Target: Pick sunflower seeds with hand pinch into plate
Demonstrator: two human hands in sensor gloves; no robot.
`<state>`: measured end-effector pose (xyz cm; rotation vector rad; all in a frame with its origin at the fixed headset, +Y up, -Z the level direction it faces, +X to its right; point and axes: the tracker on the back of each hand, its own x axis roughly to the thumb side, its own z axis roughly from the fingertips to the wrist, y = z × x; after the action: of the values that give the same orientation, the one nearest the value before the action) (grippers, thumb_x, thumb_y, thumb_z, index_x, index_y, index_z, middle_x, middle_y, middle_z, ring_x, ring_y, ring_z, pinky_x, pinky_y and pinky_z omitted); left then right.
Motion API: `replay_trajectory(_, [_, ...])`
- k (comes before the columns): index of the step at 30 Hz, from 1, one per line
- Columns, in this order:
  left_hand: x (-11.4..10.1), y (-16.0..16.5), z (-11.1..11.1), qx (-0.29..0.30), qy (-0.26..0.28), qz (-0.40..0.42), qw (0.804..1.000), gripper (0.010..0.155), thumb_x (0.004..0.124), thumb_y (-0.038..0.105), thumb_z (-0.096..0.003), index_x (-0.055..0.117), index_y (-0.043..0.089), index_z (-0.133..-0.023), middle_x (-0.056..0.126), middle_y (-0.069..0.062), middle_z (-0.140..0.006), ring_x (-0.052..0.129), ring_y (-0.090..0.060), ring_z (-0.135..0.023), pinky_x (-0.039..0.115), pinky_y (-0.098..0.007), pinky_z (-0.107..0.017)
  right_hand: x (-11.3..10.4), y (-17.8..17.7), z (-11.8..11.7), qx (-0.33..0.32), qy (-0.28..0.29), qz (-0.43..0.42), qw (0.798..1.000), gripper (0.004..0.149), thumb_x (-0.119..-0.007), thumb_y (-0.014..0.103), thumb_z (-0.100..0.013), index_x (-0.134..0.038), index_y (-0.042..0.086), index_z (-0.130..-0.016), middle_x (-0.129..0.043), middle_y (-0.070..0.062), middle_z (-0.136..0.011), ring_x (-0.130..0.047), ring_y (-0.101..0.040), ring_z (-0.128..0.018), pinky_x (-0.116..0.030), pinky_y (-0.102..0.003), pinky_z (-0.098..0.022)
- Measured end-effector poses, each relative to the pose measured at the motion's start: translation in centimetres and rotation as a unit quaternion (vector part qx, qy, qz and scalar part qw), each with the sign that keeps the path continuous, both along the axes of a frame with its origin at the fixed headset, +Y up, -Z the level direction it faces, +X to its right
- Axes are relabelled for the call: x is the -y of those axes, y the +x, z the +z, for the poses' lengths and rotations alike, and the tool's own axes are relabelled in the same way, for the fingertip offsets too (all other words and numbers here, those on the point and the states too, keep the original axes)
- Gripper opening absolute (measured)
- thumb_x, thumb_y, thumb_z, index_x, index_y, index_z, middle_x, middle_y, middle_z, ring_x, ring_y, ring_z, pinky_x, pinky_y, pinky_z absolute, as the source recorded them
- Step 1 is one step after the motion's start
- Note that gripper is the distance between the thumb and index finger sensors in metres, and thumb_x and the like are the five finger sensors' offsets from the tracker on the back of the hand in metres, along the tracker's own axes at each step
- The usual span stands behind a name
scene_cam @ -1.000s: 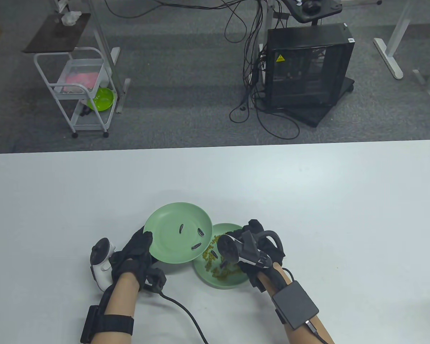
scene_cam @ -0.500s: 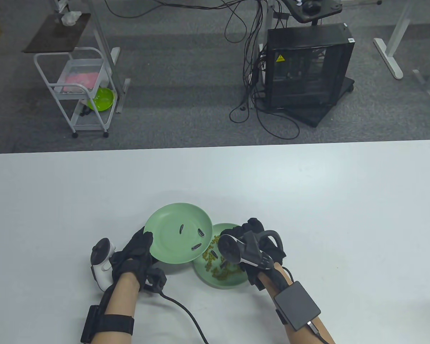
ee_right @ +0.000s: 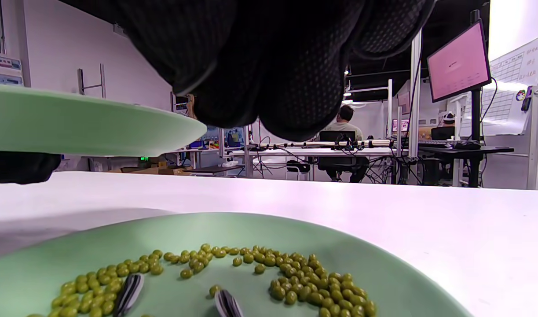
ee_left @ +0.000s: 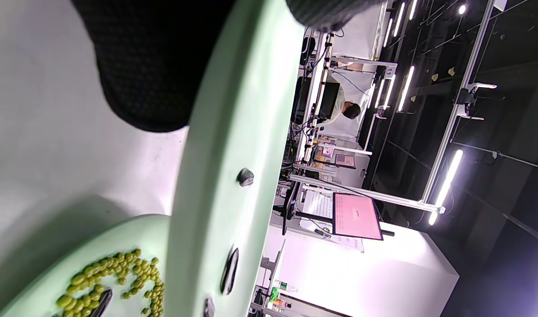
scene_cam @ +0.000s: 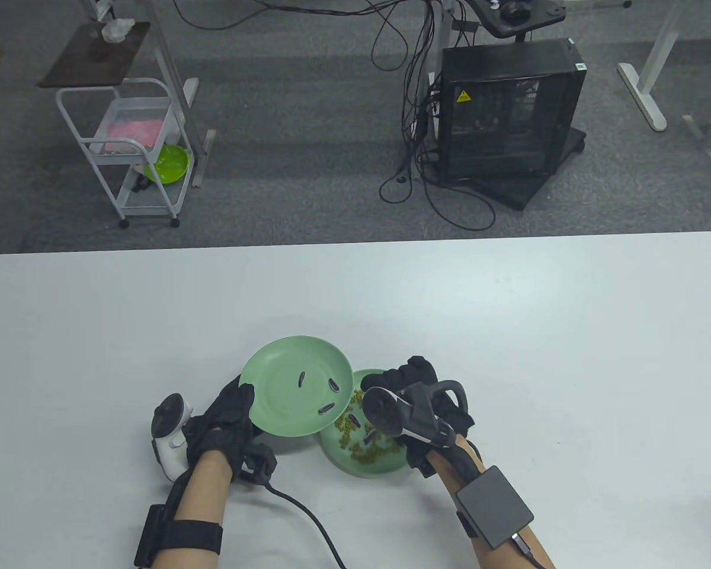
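— Now, where are the sunflower seeds [scene_cam: 327, 408] found?

— Three are seen lying on the raised plate [scene_cam: 272, 409], which is gripped at its near-left rim by the left hand [scene_cam: 222, 424] and held above the surface [scene_cam: 509, 332], overlapping the lower plate [scene_cam: 385, 465]. In the table view, the long axis of one seed runs almost straight away from the person, one is slanted toward the far left, and the nearest is laid nearly crosswise. At least two more striped seeds [ee_right: 129, 294] are seen in the lower plate among green peas [ee_right: 295, 273]; in the right wrist view the left one leans up to the right and the other up to the left.

— How are the fingers placed?

— The left fingers [ee_left: 150, 66] are clamped on the raised plate's rim, a thumb over the top and the rest beneath. The right hand [scene_cam: 418, 394] is held over the lower plate; its fingers [ee_right: 269, 66] are seen bunched above the peas, but whether anything is pinched between them cannot be told.

— Is any writing readable?

— A yellow warning triangle is seen on the black computer case [scene_cam: 509, 112] on the floor; a white label at its corner is too small to be read.
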<state>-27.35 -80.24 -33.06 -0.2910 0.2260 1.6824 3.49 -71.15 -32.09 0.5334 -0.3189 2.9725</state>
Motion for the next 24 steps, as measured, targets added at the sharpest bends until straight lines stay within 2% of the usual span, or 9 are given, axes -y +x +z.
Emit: replay_trajectory(24, [0.0,1.5,0.0,0.024,0.001,-0.001,1.000,0.066,0.064,0.033,-0.0524,0.042,0.003,-0.107,0.070,-0.022,-0.094,0.100,-0.025,-0.070,0.095,-0.034,-0.041,-1.2,-1.5,1.4,-0.024,0.045,-0.030,0.998,0.039,-0.071,0.039,-0.040,-0.070,0.038,-0.079,-0.091,0.014,-0.067,-0.097,-0.009,-0.062,-0.062,-0.052,-0.072])
